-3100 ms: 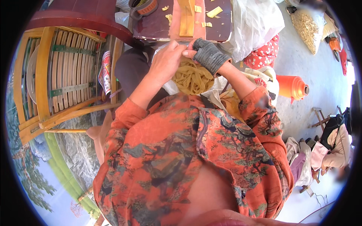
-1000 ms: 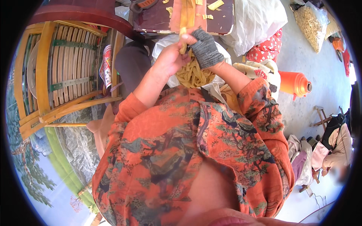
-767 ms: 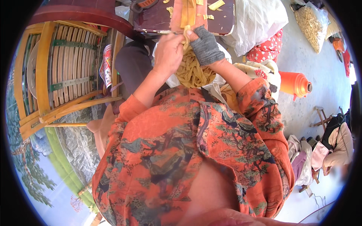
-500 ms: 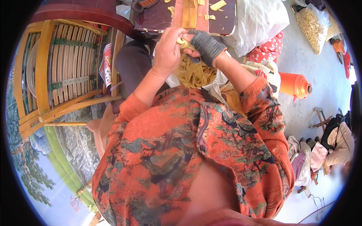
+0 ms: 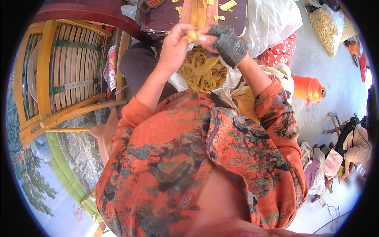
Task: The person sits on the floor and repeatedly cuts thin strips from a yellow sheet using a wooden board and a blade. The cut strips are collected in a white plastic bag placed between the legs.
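Observation:
My left hand [image 5: 175, 46], bare, pinches a small folded bit of yellowish strip [image 5: 192, 36] between thumb and fingers. My right hand [image 5: 227, 44] wears a grey fingerless glove, and its bare fingertips close on the right side of the same piece. Right below both hands, a heap of long, flat, tan-yellow strips [image 5: 201, 71] lies loosely coiled in a white bag [image 5: 231, 79] by my lap. What the strips are made of I cannot tell.
Beyond my hands is a dark red board [image 5: 166, 17] with a yellow-brown wooden strip [image 5: 198, 14] and pale scraps. A slatted bamboo chair [image 5: 75, 67] stands left. To the right are a white plastic bag [image 5: 272, 23], an orange thermos flask [image 5: 308, 90] and a bag of pale pieces [image 5: 324, 29].
My hands have opened out from a tight grip around the yellowish strip to a fingertip pinch. The right hand has shifted right and up, uncovering more of the heap below.

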Available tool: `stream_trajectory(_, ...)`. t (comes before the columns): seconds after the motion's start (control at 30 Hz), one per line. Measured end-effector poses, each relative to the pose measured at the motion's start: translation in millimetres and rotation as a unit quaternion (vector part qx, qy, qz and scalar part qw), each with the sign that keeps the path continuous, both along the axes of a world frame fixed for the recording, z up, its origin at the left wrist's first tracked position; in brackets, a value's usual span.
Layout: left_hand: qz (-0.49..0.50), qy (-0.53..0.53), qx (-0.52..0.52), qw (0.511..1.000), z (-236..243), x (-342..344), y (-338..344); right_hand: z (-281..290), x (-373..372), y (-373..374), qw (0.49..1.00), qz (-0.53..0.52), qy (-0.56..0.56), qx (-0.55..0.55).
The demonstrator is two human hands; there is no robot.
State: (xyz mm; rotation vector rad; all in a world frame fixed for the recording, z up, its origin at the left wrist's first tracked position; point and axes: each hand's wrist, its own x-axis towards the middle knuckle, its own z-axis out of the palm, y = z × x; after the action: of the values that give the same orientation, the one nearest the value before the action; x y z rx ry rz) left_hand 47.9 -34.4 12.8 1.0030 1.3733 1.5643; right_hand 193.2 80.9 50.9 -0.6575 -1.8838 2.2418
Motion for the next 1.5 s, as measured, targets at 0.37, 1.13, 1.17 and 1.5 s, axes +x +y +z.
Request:
stream_trajectory(0.37, 0.114, 0.219, 0.087, 0.965, 11.6, 17.8, 2.2, -20.2, -13.3, -9.6, 0.985, -0.151, 0.068, -0.040)
stream_trajectory(1.13, -0.021, 0.463, -0.097, 0.881, 26.6, 14.2, -9.9, -33.0, -9.7, -3.5, 0.997, -0.024, -0.068, 0.006)
stream_trajectory(1.17, -0.023, 0.471, -0.094, 0.877, 19.9, 12.9, -13.6, -31.9, -8.3, -4.1, 0.996, 0.000, -0.090, 0.019)
stream_trajectory(1.5, -0.055, 0.595, -0.033, 0.801, 21.7, -19.3, -25.2, -42.2, -8.3, -3.3, 0.962, 0.055, -0.057, 0.262)
